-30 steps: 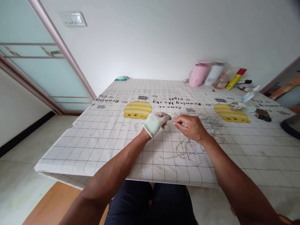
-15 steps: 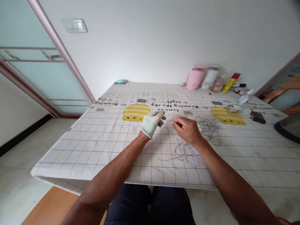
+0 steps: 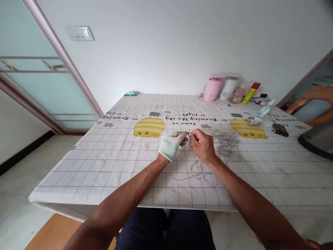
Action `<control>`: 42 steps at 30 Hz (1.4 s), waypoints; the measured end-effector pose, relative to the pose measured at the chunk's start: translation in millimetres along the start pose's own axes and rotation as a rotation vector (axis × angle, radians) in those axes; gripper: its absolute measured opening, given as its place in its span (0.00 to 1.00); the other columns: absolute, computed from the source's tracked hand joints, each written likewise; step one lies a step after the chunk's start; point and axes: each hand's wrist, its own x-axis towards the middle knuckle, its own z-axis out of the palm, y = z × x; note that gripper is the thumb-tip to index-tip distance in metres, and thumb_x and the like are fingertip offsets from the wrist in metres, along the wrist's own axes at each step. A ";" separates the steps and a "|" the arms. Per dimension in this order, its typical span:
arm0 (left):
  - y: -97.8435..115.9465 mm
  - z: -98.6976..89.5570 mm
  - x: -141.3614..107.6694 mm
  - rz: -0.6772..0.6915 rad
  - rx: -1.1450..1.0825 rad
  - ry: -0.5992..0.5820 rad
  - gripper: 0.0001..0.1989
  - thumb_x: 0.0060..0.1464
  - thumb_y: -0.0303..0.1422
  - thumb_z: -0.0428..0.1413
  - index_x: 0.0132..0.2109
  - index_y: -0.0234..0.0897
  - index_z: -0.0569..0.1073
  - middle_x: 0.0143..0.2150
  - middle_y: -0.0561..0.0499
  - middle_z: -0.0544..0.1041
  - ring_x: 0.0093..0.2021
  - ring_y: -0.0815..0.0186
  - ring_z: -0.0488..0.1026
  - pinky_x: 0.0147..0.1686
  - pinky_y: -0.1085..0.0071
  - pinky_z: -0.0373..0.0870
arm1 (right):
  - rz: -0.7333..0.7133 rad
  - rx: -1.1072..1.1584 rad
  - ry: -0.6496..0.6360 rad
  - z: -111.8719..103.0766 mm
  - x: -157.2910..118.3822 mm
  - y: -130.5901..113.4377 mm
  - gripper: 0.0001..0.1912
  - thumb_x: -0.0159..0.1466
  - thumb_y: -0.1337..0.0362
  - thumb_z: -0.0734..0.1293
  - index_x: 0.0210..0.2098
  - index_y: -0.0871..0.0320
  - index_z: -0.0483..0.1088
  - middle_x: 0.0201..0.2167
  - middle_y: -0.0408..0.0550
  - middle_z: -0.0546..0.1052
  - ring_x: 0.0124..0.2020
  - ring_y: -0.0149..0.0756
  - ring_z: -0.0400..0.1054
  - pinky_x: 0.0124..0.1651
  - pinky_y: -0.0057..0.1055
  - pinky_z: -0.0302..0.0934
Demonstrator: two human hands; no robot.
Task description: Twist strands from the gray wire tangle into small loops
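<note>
My left hand (image 3: pixel 173 143), in a pale glove, is pinched closed on a thin wire (image 3: pixel 184 128) that curves up in a small loop. Bare and closed, my right hand (image 3: pixel 202 144) pinches the same wire at its fingertips, which meet the gloved ones. Beside and behind my right hand lies a tangled heap of grey wire (image 3: pixel 227 144). Nearer the front edge is a looser coil of wire (image 3: pixel 204 173). Rows of small bent wire pieces (image 3: pixel 156 108) lie farther back on the tablecloth.
The checked tablecloth (image 3: pixel 117 166) covers the table. At the back right stand a pink device (image 3: pixel 213 89), a white device (image 3: pixel 229 88), a yellow and red tube (image 3: pixel 251 93) and small bottles. A glove (image 3: pixel 260 121) and a dark object (image 3: pixel 280 130) lie at the right.
My hands have come together, and their fingertips now meet at the wire. The whole view has shifted slightly.
</note>
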 end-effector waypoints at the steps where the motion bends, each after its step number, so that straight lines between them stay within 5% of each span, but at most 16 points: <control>1: -0.9 0.9 -0.6 0.011 0.006 0.007 0.11 0.58 0.40 0.62 0.33 0.37 0.83 0.32 0.48 0.82 0.29 0.67 0.74 0.30 0.72 0.72 | 0.016 0.015 0.003 -0.4 0.3 -0.4 0.17 0.75 0.56 0.64 0.29 0.52 0.65 0.18 0.40 0.71 0.18 0.33 0.65 0.25 0.30 0.59; 16: 5.7 -1.0 -5.4 0.098 0.025 0.003 0.11 0.58 0.38 0.61 0.34 0.38 0.83 0.35 0.48 0.83 0.34 0.66 0.78 0.40 0.71 0.76 | -0.062 -0.079 0.099 -0.6 0.7 2.9 0.19 0.75 0.56 0.65 0.28 0.53 0.63 0.17 0.38 0.68 0.18 0.30 0.60 0.25 0.30 0.54; 27: 0.4 -8.2 8.9 0.092 -0.076 0.023 0.10 0.57 0.38 0.60 0.37 0.36 0.82 0.33 0.49 0.82 0.31 0.67 0.77 0.37 0.71 0.76 | -0.143 -0.113 0.026 -2.6 -1.1 -2.1 0.11 0.75 0.57 0.64 0.36 0.53 0.72 0.19 0.39 0.71 0.18 0.30 0.61 0.25 0.30 0.54; 32: -4.4 -18.8 16.4 0.100 -0.132 -0.009 0.12 0.58 0.39 0.60 0.37 0.34 0.81 0.33 0.48 0.81 0.30 0.68 0.75 0.35 0.71 0.74 | -0.139 -0.120 0.142 -17.3 4.3 -8.4 0.11 0.74 0.57 0.66 0.38 0.55 0.75 0.19 0.40 0.70 0.18 0.31 0.61 0.25 0.31 0.55; 36: -7.7 -28.6 23.4 0.105 -0.205 -0.086 0.12 0.59 0.40 0.60 0.35 0.34 0.78 0.32 0.48 0.79 0.29 0.69 0.73 0.33 0.71 0.72 | -0.055 -0.042 0.137 -28.4 14.4 -4.1 0.11 0.73 0.56 0.66 0.42 0.56 0.76 0.33 0.49 0.80 0.32 0.38 0.74 0.30 0.32 0.64; 42: -5.7 -32.8 22.6 0.122 -0.161 -0.105 0.12 0.57 0.41 0.60 0.36 0.34 0.79 0.32 0.48 0.79 0.30 0.68 0.73 0.35 0.70 0.73 | -0.097 0.095 -0.172 -21.6 13.0 -0.8 0.25 0.71 0.52 0.70 0.63 0.53 0.69 0.53 0.57 0.80 0.51 0.48 0.77 0.43 0.41 0.75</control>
